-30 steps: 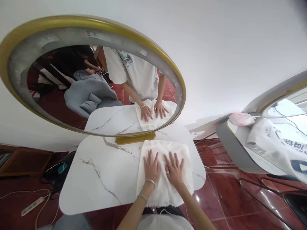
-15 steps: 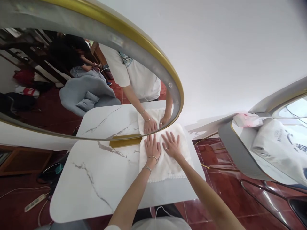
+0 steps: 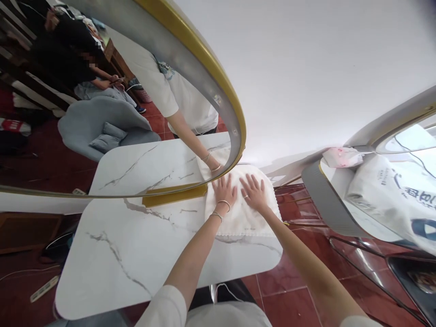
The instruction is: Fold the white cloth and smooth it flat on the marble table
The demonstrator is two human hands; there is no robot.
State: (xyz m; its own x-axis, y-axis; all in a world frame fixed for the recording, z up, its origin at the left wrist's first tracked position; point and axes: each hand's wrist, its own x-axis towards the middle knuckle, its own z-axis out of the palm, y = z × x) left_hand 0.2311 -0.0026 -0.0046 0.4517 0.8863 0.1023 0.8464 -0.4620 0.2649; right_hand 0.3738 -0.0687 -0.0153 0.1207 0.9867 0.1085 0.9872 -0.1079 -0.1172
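Observation:
A white towel (image 3: 247,220) with a scalloped front edge lies spread on the marble-patterned white table (image 3: 136,245), at its right end. My left hand (image 3: 225,190) presses flat on the towel's left part, fingers stretched out, with two bracelets at the wrist. To its right, my right hand (image 3: 254,194) rests palm down on the same cloth, fingers spread and a ring on one of them. Neither hand grasps anything. Low wrinkles show in the fabric around the hands.
A gold-rimmed mirror (image 3: 235,86) rises over the table's back, on a gold base (image 3: 173,196); it reflects a grey chair and a seated person. At right, a second table (image 3: 327,181) bears a tissue pack (image 3: 342,156) and a white printed bag (image 3: 384,186). A power strip (image 3: 44,289) lies at left.
The towel has slid right and back across the table under my hands, and its front edge lies farther from me. Both hands stay flat on it. The view has shifted.

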